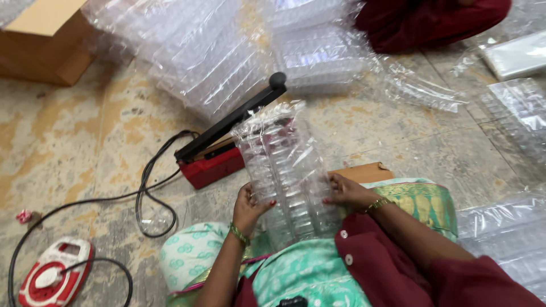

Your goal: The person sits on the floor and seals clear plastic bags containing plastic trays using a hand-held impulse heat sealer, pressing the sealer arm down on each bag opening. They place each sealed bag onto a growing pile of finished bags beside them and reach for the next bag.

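Note:
A clear plastic bag filled with stacked transparent containers [284, 170] stands tilted on my lap, its open top lying toward the red heat sealer [213, 165]. My left hand [248, 206] grips the bag's left side. My right hand [348, 191] presses on its right side. The sealer's black arm [233, 116] is raised, ending in a round black knob, and the bag's mouth lies beside it.
Several sealed packs of clear containers [199, 51] lie on the floor behind. A cardboard box [45, 42] sits far left. A black cable [148, 199] runs to a red and white extension reel [54, 276]. Another person in maroon [432, 20] sits opposite.

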